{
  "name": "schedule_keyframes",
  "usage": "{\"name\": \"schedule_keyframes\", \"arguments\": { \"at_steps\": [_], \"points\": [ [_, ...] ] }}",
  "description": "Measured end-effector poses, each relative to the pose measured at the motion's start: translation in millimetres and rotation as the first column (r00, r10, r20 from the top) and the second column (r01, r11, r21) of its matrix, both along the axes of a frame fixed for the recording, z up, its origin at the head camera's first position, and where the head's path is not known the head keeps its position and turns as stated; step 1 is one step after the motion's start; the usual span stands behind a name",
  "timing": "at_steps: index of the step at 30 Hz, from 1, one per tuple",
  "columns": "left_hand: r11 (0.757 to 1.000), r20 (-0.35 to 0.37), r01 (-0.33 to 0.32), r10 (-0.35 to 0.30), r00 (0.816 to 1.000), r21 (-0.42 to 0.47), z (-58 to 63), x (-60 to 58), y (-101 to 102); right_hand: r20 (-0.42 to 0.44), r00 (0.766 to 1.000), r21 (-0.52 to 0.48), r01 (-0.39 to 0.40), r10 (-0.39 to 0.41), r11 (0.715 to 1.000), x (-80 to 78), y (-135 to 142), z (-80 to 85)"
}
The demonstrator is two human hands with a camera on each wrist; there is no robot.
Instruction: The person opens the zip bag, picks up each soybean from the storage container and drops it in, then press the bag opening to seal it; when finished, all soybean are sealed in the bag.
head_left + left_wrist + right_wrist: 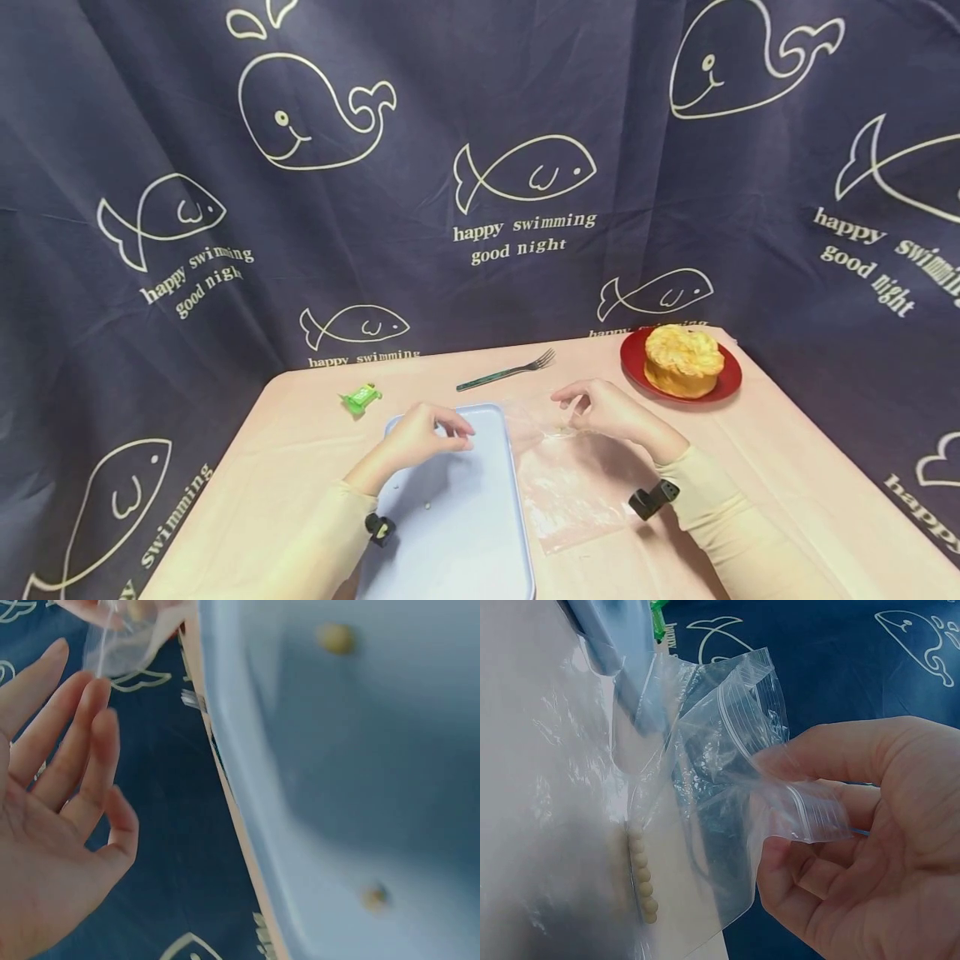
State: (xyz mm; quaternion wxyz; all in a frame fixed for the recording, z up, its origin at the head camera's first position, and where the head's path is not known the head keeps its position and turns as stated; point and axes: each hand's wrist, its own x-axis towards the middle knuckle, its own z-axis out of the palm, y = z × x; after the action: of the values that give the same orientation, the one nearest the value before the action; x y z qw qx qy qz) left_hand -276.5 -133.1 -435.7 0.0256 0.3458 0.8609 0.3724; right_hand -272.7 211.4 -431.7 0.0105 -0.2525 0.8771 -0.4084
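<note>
My right hand (607,412) pinches the top edge of a clear zip-lock bag (712,772) between thumb and fingers. Its mouth gapes in the right wrist view, and several small, pale, round bean-like balls (643,874) lie in a row low in the bag. Over the far part of a light blue tray (480,517) hovers my left hand (423,435), fingers relaxed and holding nothing. In the left wrist view its fingertips overlap the bag's edge (112,656). Two such balls, a nearer one (337,639) and a blurred one (375,896), lie on the tray.
A green wrapped candy (362,398) lies left of the tray, toward the back. Behind the tray is a fork (506,377) with a dark green handle. At the back right, a red plate (633,358) bears a round golden bread (684,362). A patterned dark curtain (525,292) borders the table.
</note>
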Motion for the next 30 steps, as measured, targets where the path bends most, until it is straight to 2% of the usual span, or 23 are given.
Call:
{"name": "schedule_keyframes", "arguments": {
  "at_steps": [8, 12, 15, 19, 30],
  "points": [
    [0.996, 0.109, 0.079, -0.074, 0.991, -0.043, -14.3, 18.8, -43.9, 0.004, 1.000, 0.018, 0.006, -0.006, 1.000, 0.1, 1.0, -0.8],
    [0.994, 0.127, 0.080, -0.070, 0.989, -0.073, -19.8, 23.9, -56.3, 0.008, 1.000, 0.004, 0.001, -0.001, 1.000, -0.1, 1.4, -0.3],
    [0.990, 0.168, 0.086, -0.066, 0.984, -0.115, -24.1, 27.5, -60.5, 0.019, 1.000, -0.007, -0.003, 0.003, 1.000, -0.3, 1.5, -0.5],
    [0.984, 0.206, 0.125, -0.098, 0.974, -0.124, -30.5, 29.1, -60.3, 0.025, 1.000, -0.007, 0.001, -0.001, 1.000, -0.5, 2.5, -0.1],
    [0.979, 0.165, 0.145, -0.121, 0.979, -0.143, -36.2, 29.7, -56.8, 0.015, 1.000, -0.004, 0.000, 0.000, 1.000, -0.2, 3.7, -1.0]
  ]
}}
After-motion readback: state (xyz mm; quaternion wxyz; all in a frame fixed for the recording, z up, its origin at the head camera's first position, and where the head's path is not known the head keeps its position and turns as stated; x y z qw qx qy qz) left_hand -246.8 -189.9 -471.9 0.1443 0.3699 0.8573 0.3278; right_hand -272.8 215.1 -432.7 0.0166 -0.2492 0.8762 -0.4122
